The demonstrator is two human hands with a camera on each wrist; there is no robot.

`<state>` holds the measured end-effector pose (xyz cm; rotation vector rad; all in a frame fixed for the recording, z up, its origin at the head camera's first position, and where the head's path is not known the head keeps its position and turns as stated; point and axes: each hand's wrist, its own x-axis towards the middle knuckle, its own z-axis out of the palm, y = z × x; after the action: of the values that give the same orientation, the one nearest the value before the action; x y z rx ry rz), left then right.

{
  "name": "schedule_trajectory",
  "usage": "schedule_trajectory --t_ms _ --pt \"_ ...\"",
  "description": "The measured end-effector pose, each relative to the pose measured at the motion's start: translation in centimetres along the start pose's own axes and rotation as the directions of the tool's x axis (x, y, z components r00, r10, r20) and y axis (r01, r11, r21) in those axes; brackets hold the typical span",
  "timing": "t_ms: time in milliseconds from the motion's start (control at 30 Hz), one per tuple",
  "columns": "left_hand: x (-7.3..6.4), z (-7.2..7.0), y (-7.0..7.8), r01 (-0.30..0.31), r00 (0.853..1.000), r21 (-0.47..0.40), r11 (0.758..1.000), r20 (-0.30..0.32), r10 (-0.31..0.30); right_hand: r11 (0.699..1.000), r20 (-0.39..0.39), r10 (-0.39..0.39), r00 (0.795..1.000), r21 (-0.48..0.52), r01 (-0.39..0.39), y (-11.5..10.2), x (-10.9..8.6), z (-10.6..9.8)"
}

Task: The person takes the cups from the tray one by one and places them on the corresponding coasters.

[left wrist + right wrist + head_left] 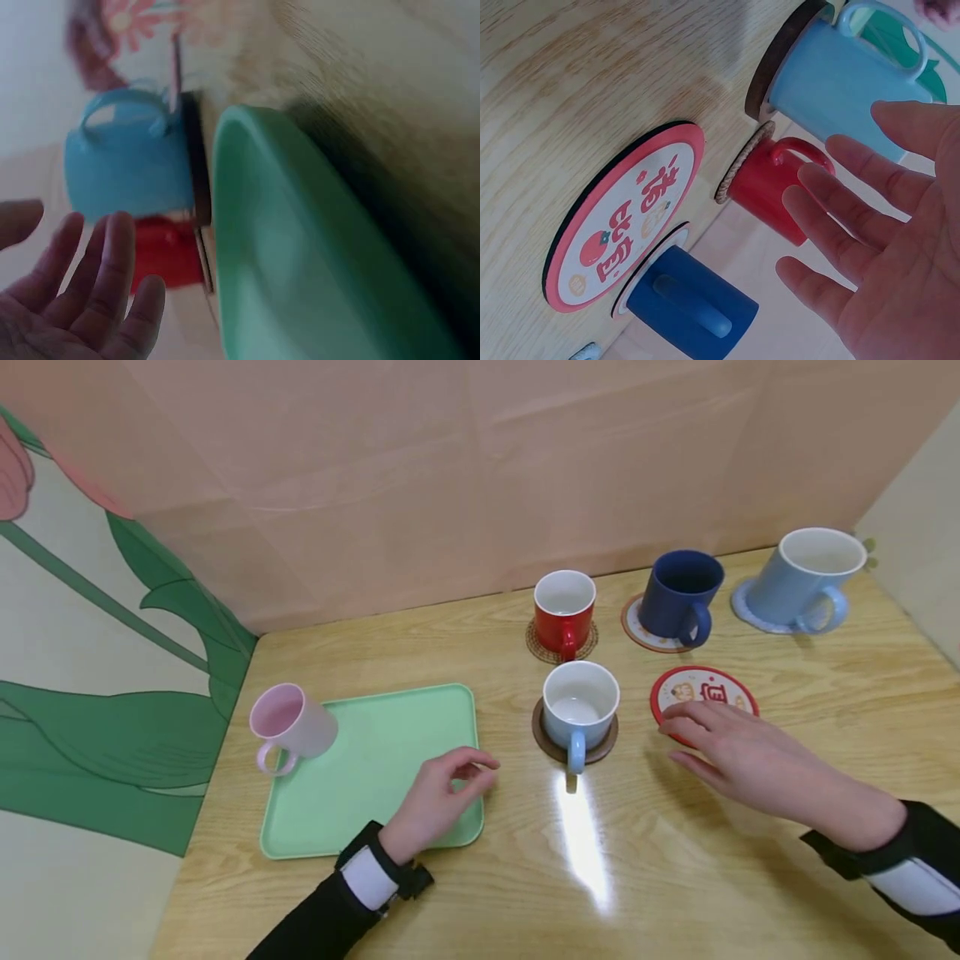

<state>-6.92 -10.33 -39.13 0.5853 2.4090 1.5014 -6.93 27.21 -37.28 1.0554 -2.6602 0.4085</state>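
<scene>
My left hand (438, 797) hovers above the right side of a green tray (375, 777), fingers loosely bent and holding nothing. A pink mug (303, 731) stands at the tray's left end. My right hand (757, 764) is over a red-rimmed round coaster (705, 678) with printed characters, partly covering it in the head view. In the right wrist view that hand's fingers (840, 232) are spread and nothing is between them. Between the hands, a light blue mug (573, 714) sits on a dark brown coaster (547, 739), its handle towards me.
Behind stands a red mug (558, 627) on a woven coaster (534, 643). Further right are a dark blue mug (667, 597) on a printed coaster (637, 627) and a larger light blue mug (795, 585) on a pale blue coaster (750, 614). A pinkish backdrop (375, 510) borders the wooden table (652, 877).
</scene>
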Motion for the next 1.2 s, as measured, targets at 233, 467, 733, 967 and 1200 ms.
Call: schedule_trajectory --t_ms 233,467,733,967,1200 --pt "3.3 4.2 1.0 -0.213 0.968 0.167 0.963 0.168 0.185 1.000 0.002 0.008 1.000 0.001 -0.008 0.0 -0.1 -0.1" --pt "4.8 6.8 1.0 -0.209 0.974 0.143 0.968 0.121 0.192 1.000 -0.011 0.001 1.000 0.010 -0.001 0.1 -0.1 -0.2" --pt "5.7 7.8 1.5 -0.149 0.982 0.011 0.989 0.120 0.146 1.000 -0.024 0.005 1.000 0.007 -0.005 0.3 -0.2 -0.2" --pt "6.1 8.3 1.8 -0.133 0.984 -0.047 0.990 0.111 0.138 1.000 -0.030 0.001 1.000 0.014 -0.001 0.3 -0.3 -0.1" --pt "6.3 9.1 1.8 -0.173 0.982 0.004 0.985 0.071 0.173 1.000 -0.021 0.005 1.000 0.014 -0.004 0.4 -0.2 -0.2"
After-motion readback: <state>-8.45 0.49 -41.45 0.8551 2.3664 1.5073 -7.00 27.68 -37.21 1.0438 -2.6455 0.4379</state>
